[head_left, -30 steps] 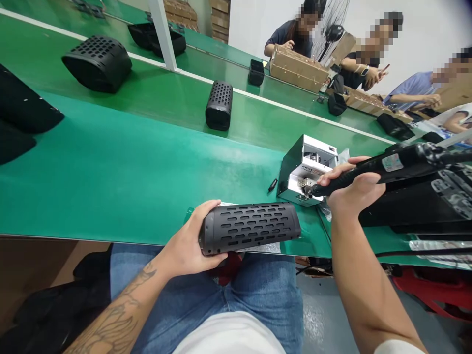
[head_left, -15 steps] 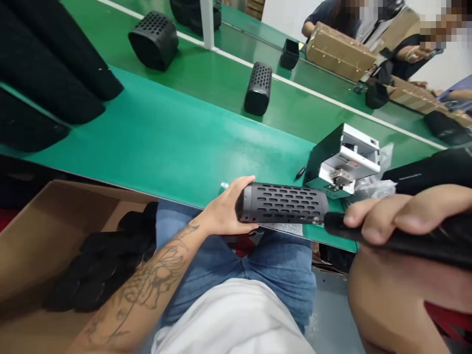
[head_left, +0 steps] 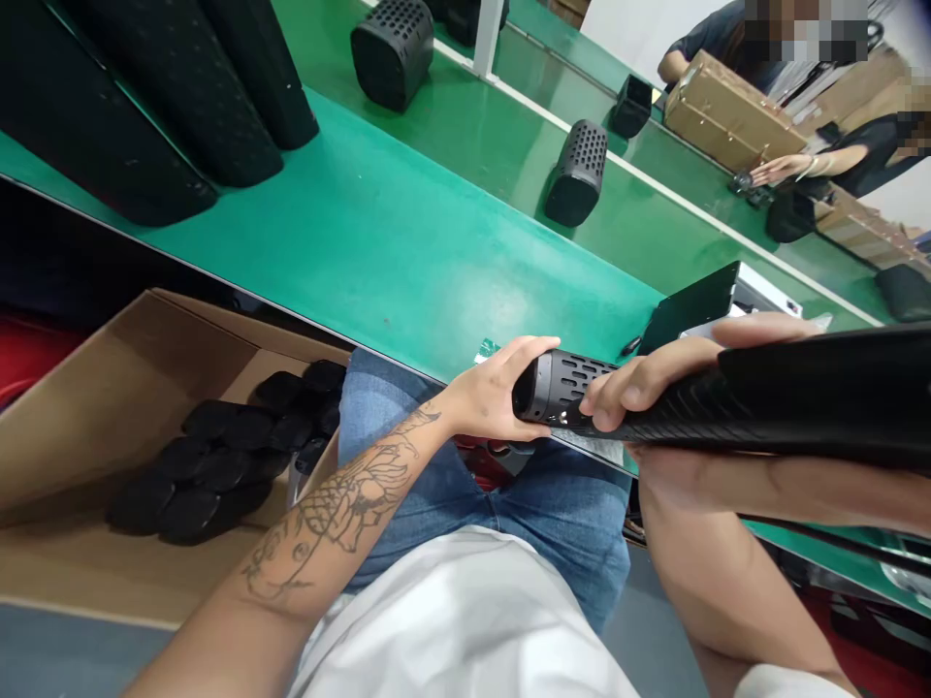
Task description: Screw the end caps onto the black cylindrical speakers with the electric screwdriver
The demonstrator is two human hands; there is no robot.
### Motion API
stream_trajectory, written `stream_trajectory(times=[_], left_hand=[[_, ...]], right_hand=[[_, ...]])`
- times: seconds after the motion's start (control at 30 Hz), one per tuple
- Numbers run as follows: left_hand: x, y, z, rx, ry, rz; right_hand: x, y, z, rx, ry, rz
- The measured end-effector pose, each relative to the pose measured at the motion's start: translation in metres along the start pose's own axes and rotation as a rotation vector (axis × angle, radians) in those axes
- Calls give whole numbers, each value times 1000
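Two hands on it — your left hand [head_left: 484,393] has its fingers [head_left: 513,361] wrapped firmly round the black speaker tube [head_left: 571,378], at one o'clock over your lap, and your right hand [head_left: 647,393] grips an electric screwdriver [head_left: 815,397] closed, its nose across the tube.

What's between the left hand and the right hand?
The head view shows a black slotted speaker between the left hand and the right hand, which grips an electric screwdriver.
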State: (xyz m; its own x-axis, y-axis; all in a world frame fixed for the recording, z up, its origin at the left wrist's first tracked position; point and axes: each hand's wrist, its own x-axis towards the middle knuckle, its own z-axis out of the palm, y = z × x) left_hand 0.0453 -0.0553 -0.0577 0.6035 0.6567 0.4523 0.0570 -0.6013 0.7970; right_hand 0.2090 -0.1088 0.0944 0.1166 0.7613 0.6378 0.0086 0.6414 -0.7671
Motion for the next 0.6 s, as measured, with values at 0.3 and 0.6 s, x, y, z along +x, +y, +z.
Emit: stream_trajectory(times=[0.3,0.6], left_hand=[[1,4,1,21,13,-26],[1,4,3,47,18,-36]], right_hand=[[-3,3,18,60,5,85],[-3,-3,6,122,-137,239]])
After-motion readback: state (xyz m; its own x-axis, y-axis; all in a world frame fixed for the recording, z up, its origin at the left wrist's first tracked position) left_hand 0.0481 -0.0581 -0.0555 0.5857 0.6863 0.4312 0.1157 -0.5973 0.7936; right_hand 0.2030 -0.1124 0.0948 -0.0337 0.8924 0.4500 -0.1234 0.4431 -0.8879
